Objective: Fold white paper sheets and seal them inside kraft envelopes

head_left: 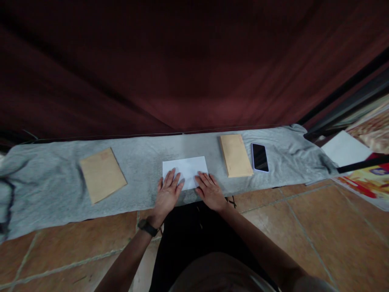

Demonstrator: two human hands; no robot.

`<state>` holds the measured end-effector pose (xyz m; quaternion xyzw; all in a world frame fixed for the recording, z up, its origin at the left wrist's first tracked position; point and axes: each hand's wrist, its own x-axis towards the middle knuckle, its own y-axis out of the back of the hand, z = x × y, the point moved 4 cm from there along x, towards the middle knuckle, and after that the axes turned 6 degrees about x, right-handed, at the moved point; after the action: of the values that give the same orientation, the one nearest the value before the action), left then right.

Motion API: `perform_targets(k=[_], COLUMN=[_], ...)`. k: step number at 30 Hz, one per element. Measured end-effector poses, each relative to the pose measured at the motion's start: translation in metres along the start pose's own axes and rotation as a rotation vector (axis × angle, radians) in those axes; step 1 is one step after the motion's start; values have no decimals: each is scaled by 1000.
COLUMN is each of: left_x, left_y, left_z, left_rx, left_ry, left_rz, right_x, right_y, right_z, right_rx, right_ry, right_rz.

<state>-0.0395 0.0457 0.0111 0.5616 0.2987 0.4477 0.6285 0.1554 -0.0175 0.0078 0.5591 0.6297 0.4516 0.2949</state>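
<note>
A white sheet of paper (186,165) lies flat on the grey cloth in front of me. My left hand (168,192) rests palm down on its left near corner, fingers spread. On the paper's right near side lies my right hand (210,192), also flat with the fingers stretched out. Neither hand grips anything. Right of the paper sits a stack of brown envelopes (236,156). Farther left, a brown envelope (103,175) lies at a slant. Whether the white paper is folded or one layer cannot be made out.
A grey cloth (146,162) covers the long, narrow surface. Beside the envelope stack lies a phone (259,157) with a dark screen. A dark red curtain (188,81) hangs along the back. At the right stand a white sheet (346,148) and a colourful package (369,182).
</note>
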Motion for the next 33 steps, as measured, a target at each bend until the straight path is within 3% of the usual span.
perform_targets(k=[3, 9, 15, 22, 26, 30, 33], left_x=[27, 87, 106, 102, 86, 58, 35], left_y=[6, 9, 20, 22, 26, 22, 8], left_z=[-22, -37, -36, -51, -61, -48, -28], left_rx=[-22, 75, 106, -199, -561, -1033, -1201], left_ry=[71, -43, -25, 104, 264, 476, 726], left_rz=[56, -119, -207, -273, -327, -305, -218], right_x=[-3, 1, 20, 36, 63, 88, 88], right_y=[4, 12, 10, 11, 33, 65, 64], right_z=[7, 29, 39, 53, 69, 75, 61], right_rx=[19, 66, 46, 147, 265, 231, 199], right_ry=[-14, -313, -523, -518, -498, -413, -280], right_rz=[10, 172, 152, 93, 94, 319, 380])
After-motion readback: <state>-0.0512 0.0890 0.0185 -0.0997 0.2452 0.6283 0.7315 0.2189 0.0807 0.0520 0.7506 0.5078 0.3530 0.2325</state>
